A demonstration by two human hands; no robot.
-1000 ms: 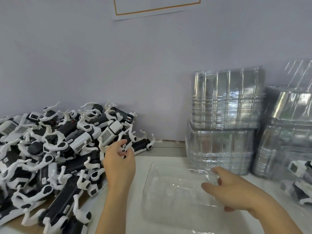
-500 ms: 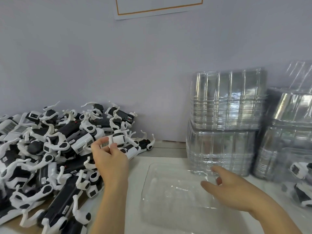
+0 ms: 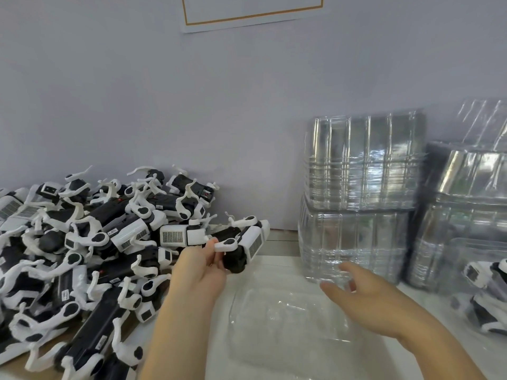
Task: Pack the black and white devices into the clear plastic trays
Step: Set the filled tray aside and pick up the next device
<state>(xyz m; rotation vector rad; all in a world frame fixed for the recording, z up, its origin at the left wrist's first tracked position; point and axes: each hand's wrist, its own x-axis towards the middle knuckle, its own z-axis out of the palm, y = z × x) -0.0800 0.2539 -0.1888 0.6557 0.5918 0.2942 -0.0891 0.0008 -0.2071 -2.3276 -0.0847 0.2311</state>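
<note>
While gripping one black and white device (image 3: 241,249) between thumb and curled fingers, left hand (image 3: 200,267) raised at centre frame, just right of the device pile (image 3: 82,256). Held device clear of the pile, its white grilled end pointing toward the upper right, above the far left corner of the empty clear tray (image 3: 288,333). Right hand (image 3: 365,303) lower right of centre, fingers spread and relaxed, holding nothing, hovering over the tray's far right part; contact with the tray cannot be told. Tray flat on the white table (image 3: 274,260) at lower centre. Stacked clear trays (image 3: 362,193) right of centre against the wall; further stacks (image 3: 472,204) at the right edge. Packed devices (image 3: 485,286) in clear plastic at lower right. Orange-bordered sheet (image 3: 252,9) on the wall at top centre.
</note>
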